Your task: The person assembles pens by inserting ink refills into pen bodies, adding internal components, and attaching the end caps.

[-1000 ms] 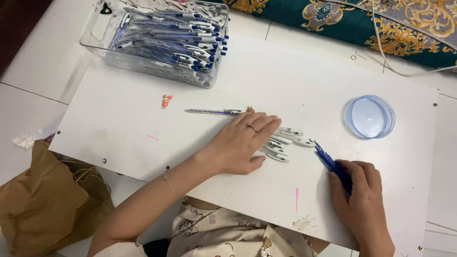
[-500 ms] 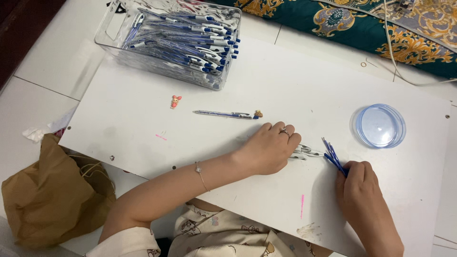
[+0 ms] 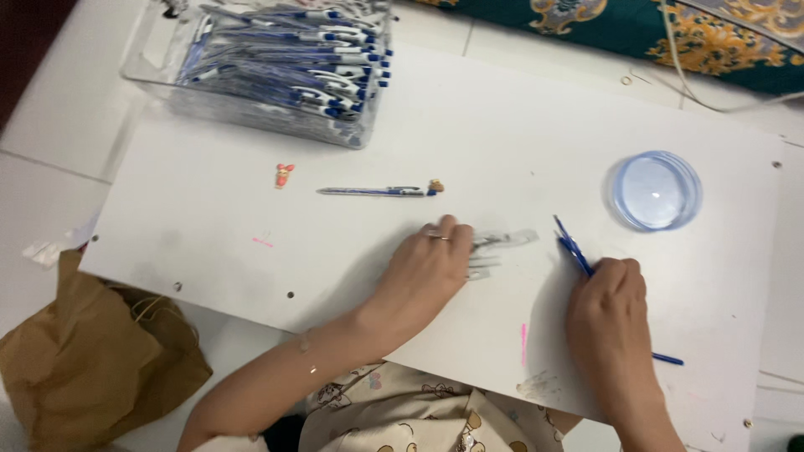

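My left hand lies palm down on the white board, fingers curled over several clear pen barrels that look blurred. A ring shows on one finger. My right hand is closed around a bundle of thin blue refills whose tips stick out up and to the left; one end pokes out at the lower right. A single assembled pen lies on the board just above my left hand, apart from it.
A clear plastic box full of blue-and-white pens stands at the back left. A round clear blue lid sits at the right. A small orange piece lies left of the pen. A brown paper bag sits on the floor.
My left hand has slid right and closed over the clear pen barrels. My right hand has shifted slightly with the refills. The view has moved.
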